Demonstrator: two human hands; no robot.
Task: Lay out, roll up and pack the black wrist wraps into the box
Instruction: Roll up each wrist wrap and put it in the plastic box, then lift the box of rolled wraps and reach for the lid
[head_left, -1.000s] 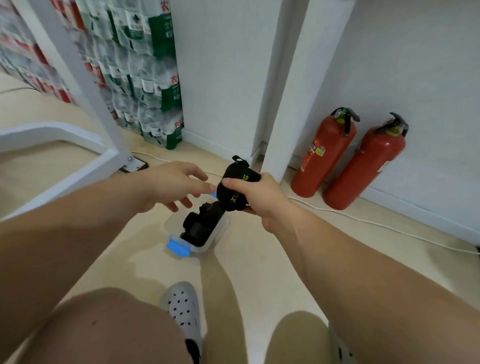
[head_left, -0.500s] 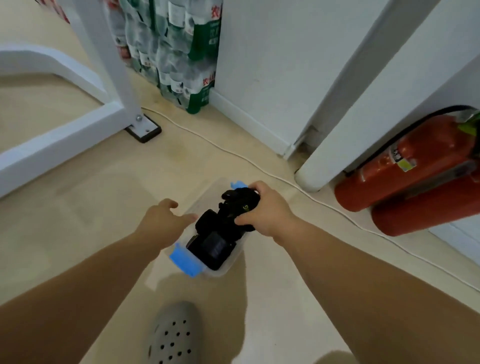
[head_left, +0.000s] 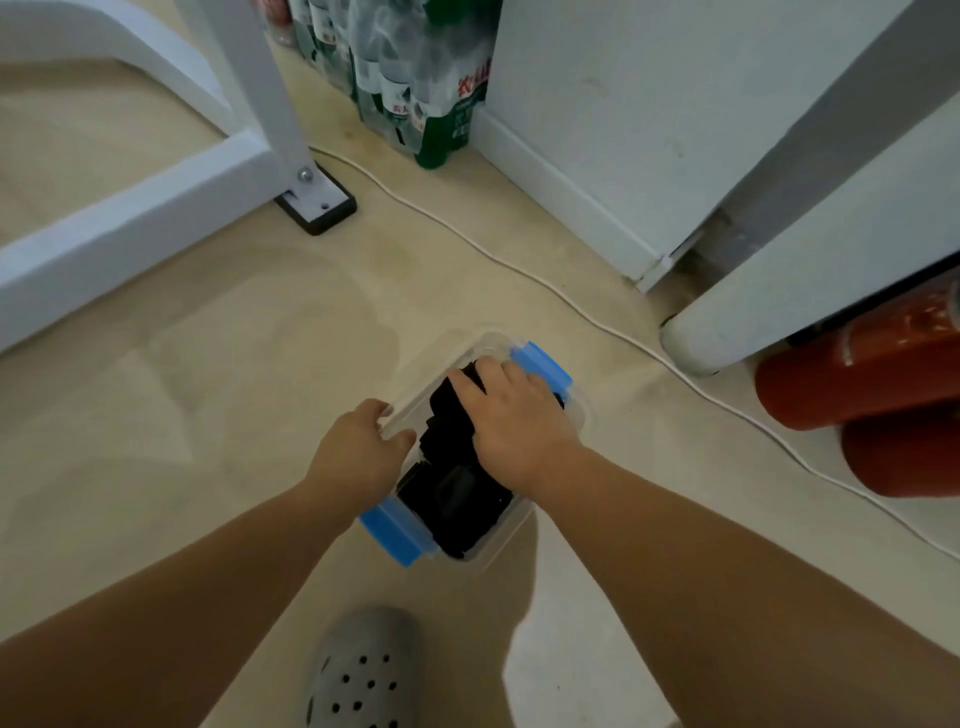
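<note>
Head view, looking down. A clear box (head_left: 577, 415) with a blue clip (head_left: 390, 535) at each short end stood on the floor at the middle of the frame. Its long axis ran from lower left to upper right. The black wrist wraps (head_left: 457, 501) lay inside it, packed in a row along that axis, and filled it to about the rim.

The right hand (head_left: 514, 421) lay palm down over the wrap at the upper-right end of the box. Its fingers were curled over the top of the roll, and the thumb was hidden beneath. The left hand (head_left: 358, 457) gripped the box's left long wall, with fingertips on the rim and the thumb just inside it.

The wraps appeared to be soft, light fabric that gives under pressure. A roll would probably spring open if released loosely. It would therefore best be held across its outer turn, with the loose end pinned, and pressed down between its neighbours. The way each roll's axis pointed could not be told, because the black cloth showed little detail.

A grey clog (head_left: 363, 670) appeared at lower centre, and red fire extinguishers (head_left: 857, 384) at the right edge. A white cable (head_left: 519, 270) crossed the floor above the box.
</note>
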